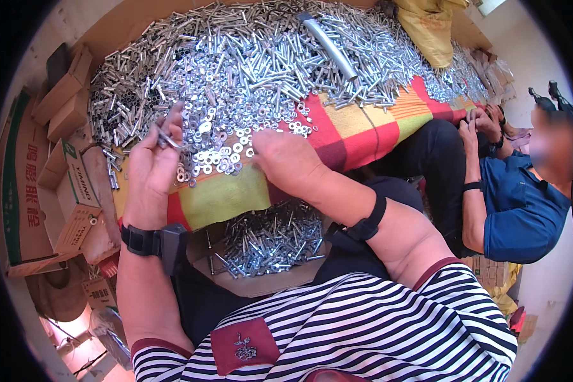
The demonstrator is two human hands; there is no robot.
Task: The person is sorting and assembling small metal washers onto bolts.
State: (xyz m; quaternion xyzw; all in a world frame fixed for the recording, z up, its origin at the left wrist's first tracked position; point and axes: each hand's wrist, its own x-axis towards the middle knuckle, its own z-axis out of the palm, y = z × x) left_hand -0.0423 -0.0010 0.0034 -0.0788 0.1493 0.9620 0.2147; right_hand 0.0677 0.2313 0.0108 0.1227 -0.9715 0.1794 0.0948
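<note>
Metal fastener [167, 138]: held in left hand [151, 167], fingers [177, 116] partly curled on it, just left of loose washers [226, 151]. Right hand [286, 159]: beside washers, fingers bent, mostly hidden; cannot tell whether holding anything. Checked cloth [229, 194] beneath; heaped bolts [261, 44] beyond.

We log shiny, smooth, silvery metal on the loose bolts [267, 70] and washers [205, 156]; the small part [167, 139] in the left fingers [176, 119] looks like metal too. Curved strip [330, 48]: smooth, glossy, metal-looking. Checked blanket [353, 121]: matt cloth, slightly fuzzy. Cartons [75, 207]: matt cardboard, printed faces. Yellow sack [426, 35]: creased, faint sheen, we'd say woven plastic. Striped shirt [363, 305]: soft matt cloth. Left wristband [140, 240]: dark, fabric-looking; its block [173, 245] smooth, likely plastic.
</note>
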